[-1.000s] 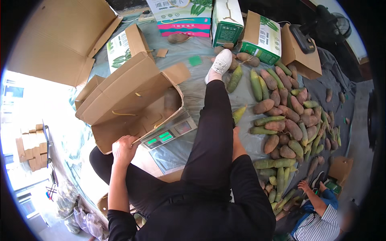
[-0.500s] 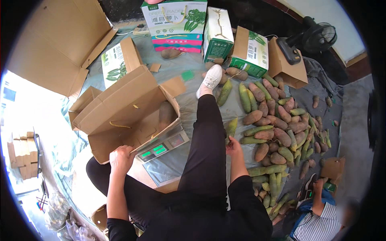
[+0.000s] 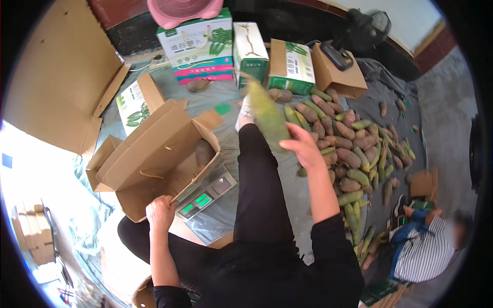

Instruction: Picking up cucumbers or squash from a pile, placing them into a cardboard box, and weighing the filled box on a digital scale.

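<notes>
My right hand (image 3: pixel 304 147) grips a large green radish (image 3: pixel 268 115), slightly blurred, raised over my right leg with its thin root end pointing away. My left hand (image 3: pixel 160 210) is closed on the near rim of an open cardboard box (image 3: pixel 134 154). One brownish radish (image 3: pixel 204 155) lies inside that box at its right end. Under the box's right side shows a digital scale (image 3: pixel 222 186) with lit green displays. To the right of my leg spreads a big pile of radishes (image 3: pixel 350 156), some green, some reddish and soil-covered.
Printed cartons (image 3: pixel 197 43) stand along the far wall, with a pink fan (image 3: pixel 185 9) on top. A black fan (image 3: pixel 354 38) rests on a brown box (image 3: pixel 339 77). Another person (image 3: pixel 423 246) in a striped shirt sits at the lower right. A large cardboard sheet (image 3: pixel 61 77) stands far left.
My right hand has lifted the green radish from beside my right knee, up and forward. My left hand stays on the box rim. The view has shifted to the right.
</notes>
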`<state>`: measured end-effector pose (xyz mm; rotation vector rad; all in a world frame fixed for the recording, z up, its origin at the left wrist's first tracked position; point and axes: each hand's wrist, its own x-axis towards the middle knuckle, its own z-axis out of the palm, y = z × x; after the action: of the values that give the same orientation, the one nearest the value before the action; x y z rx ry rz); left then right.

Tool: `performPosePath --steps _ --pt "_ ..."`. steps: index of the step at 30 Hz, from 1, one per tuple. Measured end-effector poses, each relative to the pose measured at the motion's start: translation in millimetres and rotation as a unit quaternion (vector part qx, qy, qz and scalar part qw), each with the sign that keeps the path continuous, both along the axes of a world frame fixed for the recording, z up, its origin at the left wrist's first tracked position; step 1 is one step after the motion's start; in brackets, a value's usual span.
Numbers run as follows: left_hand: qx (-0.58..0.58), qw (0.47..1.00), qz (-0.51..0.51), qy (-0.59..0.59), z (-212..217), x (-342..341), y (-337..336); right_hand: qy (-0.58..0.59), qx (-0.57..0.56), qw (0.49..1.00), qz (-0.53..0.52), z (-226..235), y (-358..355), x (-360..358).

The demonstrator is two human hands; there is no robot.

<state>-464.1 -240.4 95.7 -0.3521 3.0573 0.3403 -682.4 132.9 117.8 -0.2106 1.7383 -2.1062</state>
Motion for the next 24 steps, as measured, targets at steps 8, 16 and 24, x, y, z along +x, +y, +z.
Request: performPosePath --steps 8,16,24 --pt "-0.012 1.000 0.005 -0.017 2.3 -0.5 4.9 0.117 0.084 0.960 0.242 21.0 -153.8 12.5" --pt "0.005 1.000 0.004 -0.019 1.1 -0.5 6.3 0.162 0.367 0.856 0.326 -33.5 -273.5 48.8" --pt "0.018 0.999 0.020 -0.020 -0.6 -2.3 7.4 0.233 0.060 0.953 0.187 -14.3 -215.6 27.0"
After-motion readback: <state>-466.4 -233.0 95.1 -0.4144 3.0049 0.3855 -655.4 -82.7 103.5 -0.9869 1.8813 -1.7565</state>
